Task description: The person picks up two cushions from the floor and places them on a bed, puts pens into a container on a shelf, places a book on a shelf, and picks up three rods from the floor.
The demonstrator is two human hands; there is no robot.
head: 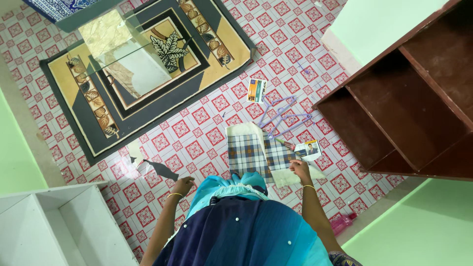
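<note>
A folded checked shirt (pixel 256 150) in blue and cream lies on the red-and-white patterned floor in front of me. My right hand (pixel 298 168) rests on its right edge, fingers bent over the cloth. My left hand (pixel 183 186) hangs loosely above the tiles to the left, fingers curled, holding nothing that I can see. Both wrists carry a thin gold bangle. Purple plastic hangers (pixel 282 114) lie just beyond the shirt. A small printed card (pixel 308 149) sits by the shirt's right corner.
A dark brown wooden shelf unit (pixel 409 103) stands at the right. A white shelf unit (pixel 59 221) is at the lower left. A glass-topped table (pixel 133 49) stands on a leaf-patterned rug (pixel 231 44). A colourful packet (pixel 256 90) and dark scraps (pixel 162 170) lie on the floor.
</note>
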